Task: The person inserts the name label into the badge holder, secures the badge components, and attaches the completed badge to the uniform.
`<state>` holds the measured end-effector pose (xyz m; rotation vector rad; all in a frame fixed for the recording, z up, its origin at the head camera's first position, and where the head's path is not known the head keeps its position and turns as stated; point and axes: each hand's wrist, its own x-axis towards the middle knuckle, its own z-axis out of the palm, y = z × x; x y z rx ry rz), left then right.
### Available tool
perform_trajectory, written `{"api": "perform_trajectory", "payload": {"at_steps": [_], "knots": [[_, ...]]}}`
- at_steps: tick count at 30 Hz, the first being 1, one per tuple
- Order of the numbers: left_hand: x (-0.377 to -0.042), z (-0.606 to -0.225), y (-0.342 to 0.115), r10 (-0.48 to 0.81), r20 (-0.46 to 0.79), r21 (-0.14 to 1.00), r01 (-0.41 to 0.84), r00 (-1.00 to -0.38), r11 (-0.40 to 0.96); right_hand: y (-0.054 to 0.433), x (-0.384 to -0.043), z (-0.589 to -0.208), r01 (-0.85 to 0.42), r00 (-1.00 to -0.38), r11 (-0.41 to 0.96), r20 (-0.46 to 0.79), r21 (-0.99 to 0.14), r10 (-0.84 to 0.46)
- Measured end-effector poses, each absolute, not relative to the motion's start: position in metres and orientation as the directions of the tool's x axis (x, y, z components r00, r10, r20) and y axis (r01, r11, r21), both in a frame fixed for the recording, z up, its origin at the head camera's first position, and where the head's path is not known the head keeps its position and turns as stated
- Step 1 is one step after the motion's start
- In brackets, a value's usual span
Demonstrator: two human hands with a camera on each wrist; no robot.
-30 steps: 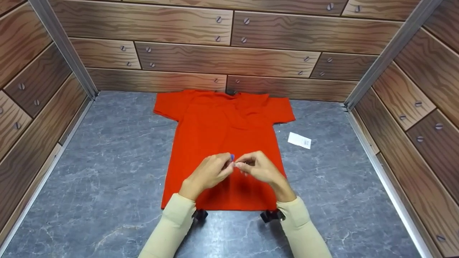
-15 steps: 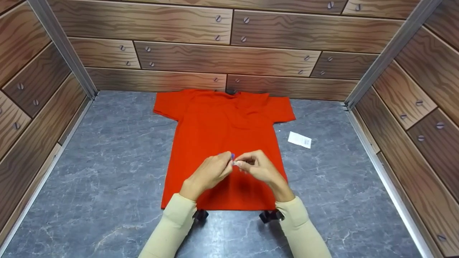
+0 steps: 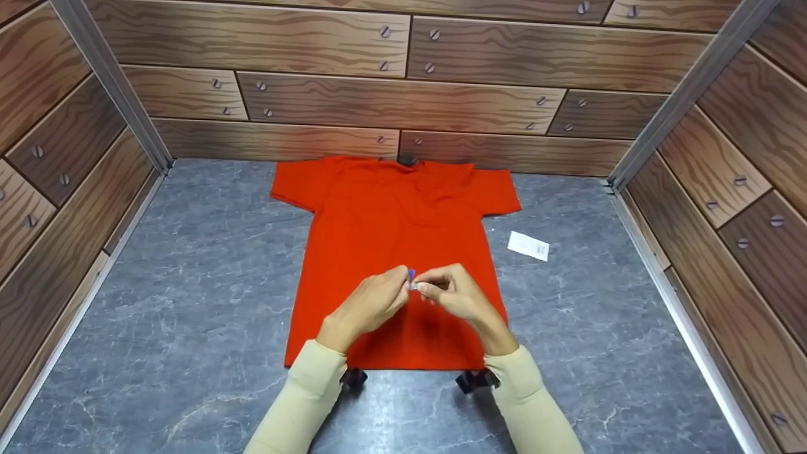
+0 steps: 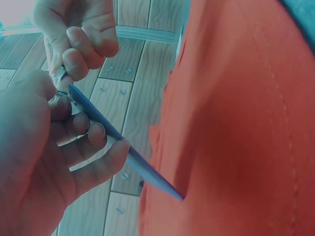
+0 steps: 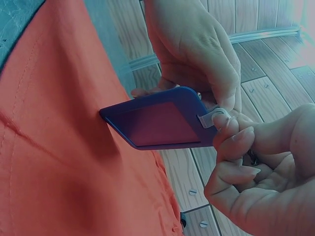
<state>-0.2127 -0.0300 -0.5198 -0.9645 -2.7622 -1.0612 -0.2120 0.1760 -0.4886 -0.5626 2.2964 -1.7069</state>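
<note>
Okay so the blue card holder [image 5: 155, 123] is right between the two hands above the red shirt [image 3: 378, 233], long axis slanting from the fingertips down toward the cloth; can't tell if it touches. Left hand [image 3: 371, 301] is nearer its body, holding the strap end with fingers along one side, while the right hand [image 3: 458, 295] pinches the clear strap [image 5: 205, 120]. Looks flat and thin, rounded corners, blue frame around a reddish, see-through-looking window.

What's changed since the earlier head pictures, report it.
Barely anything: slightly more of the clear strap shows between the left grip and right grip. Nothing was visibly taken or released. The blue badge holder stays held; red T-shirt and white card unchanged.
</note>
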Motion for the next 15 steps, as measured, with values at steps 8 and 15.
{"api": "perform_trajectory", "payload": {"at_steps": [8, 15], "knots": [[-0.2135, -0.5206, -0.0311, 0.549, 0.265, 0.604, 0.58, -0.793, 0.547, 0.176, -0.2139, -0.4915, -0.18, -0.894, 0.249, 0.053, -0.952, -0.445], [-0.2164, -0.5219, -0.0359, 0.526, 0.326, 0.596, 0.603, -0.785, 0.531, 0.1739, -0.2131, -0.49, -0.182, -0.898, 0.267, 0.049, -0.946, -0.437]]}}
